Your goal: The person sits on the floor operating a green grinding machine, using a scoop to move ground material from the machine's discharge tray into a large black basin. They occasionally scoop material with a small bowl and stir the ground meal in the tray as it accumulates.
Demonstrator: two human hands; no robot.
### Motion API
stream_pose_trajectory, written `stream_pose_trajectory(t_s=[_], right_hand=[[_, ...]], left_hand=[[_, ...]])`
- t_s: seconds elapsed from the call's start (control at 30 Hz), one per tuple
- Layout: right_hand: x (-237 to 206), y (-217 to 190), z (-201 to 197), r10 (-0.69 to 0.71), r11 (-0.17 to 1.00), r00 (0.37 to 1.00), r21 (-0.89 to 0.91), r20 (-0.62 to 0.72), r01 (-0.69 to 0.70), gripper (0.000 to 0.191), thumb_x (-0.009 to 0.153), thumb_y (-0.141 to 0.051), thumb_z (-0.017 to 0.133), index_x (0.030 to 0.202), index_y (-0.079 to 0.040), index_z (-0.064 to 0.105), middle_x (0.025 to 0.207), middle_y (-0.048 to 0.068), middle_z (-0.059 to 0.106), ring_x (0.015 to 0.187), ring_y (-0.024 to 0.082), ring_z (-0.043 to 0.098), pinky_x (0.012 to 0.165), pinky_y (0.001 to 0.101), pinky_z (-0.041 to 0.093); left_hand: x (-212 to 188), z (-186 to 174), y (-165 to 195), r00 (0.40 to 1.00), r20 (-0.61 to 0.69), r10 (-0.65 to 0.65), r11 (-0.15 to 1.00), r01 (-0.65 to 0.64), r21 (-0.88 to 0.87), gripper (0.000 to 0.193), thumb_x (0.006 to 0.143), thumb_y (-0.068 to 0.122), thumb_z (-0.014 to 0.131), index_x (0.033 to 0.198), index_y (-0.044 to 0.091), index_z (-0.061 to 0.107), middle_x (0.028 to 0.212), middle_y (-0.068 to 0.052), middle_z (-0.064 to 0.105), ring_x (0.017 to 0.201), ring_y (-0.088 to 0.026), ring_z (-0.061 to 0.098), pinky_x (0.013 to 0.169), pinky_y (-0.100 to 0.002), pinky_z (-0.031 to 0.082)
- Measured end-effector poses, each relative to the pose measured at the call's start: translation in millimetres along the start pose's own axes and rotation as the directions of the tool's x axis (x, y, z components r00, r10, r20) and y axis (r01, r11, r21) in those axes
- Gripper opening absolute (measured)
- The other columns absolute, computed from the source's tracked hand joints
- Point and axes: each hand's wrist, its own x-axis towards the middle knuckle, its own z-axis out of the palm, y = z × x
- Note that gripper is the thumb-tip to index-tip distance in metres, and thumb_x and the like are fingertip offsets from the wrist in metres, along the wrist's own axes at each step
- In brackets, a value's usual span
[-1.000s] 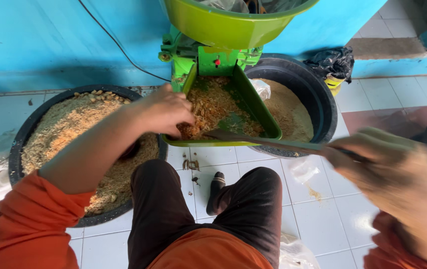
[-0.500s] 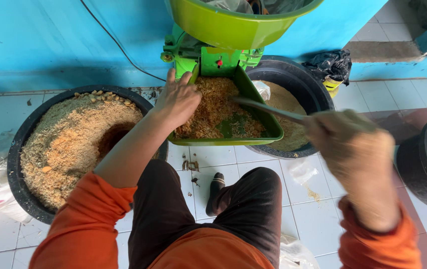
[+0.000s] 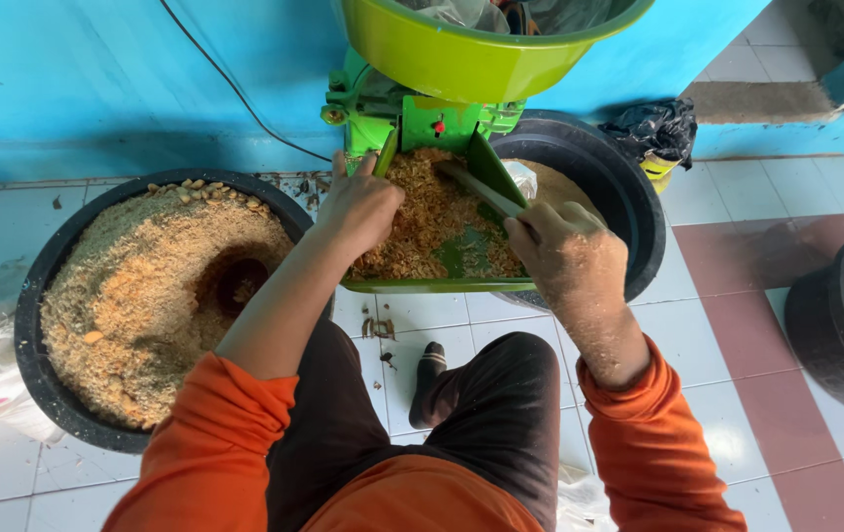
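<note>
White tiled floor (image 3: 717,236) with a band of reddish tiles, bright blue wall (image 3: 97,79) behind. Against the wall stands a lime-green grinding machine (image 3: 422,123) with a round green hopper bowl (image 3: 481,49) on top. Its green sloped chute tray (image 3: 476,163) is loaded with coarse brown ground meal (image 3: 432,212).

Your left hand (image 3: 361,205) lies palm down, fingers spread, on the meal at the tray's left side, gripping nothing. Your right hand (image 3: 562,254), dusted with meal, is clenched around a thin grey stick (image 3: 486,190) whose far end reaches into the tray near the machine's outlet.

Large black round tub (image 3: 43,384) to your left, heaped with tan meal, with a hollow near its middle. A second black tub (image 3: 629,207) sits beneath and behind the tray, partly hidden. A third black tub (image 3: 841,315) at right edge, well apart.
</note>
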Motion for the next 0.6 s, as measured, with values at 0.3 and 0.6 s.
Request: stream_pose_trajectory(t_s=[0.3, 0.6], right_hand=[[-8, 4, 24, 0.037, 0.998, 0.999, 0.049, -0.033, -0.035, 0.018, 0.093, -0.023, 0.083, 0.085, -0.012, 0.073, 0.074, 0.004, 0.063, 0.06, 0.022, 0.061, 0.051, 0.0371, 0.049], [9, -19, -9, 0.087, 0.994, 0.996, 0.065, -0.035, -0.085, 0.019, 0.093, -0.022, 0.083, 0.081, -0.012, 0.073, 0.068, 0.005, 0.06, 0.056, 0.022, 0.059, 0.048, 0.0398, 0.046]], left_hand=[[-5, -2, 2, 0.995, -0.098, -0.01, 0.999, 0.007, -0.033, 0.016, 0.083, -0.009, 0.067, 0.082, 0.006, 0.074, 0.082, -0.015, 0.073, 0.136, -0.041, 0.051, 0.12, -0.075, 0.012], [-6, 1, 1, 0.961, -0.276, 0.034, 0.998, -0.047, -0.042, 0.029, 0.076, -0.007, 0.074, 0.094, 0.014, 0.082, 0.095, -0.01, 0.076, 0.124, -0.03, 0.057, 0.121, -0.07, 0.008]])
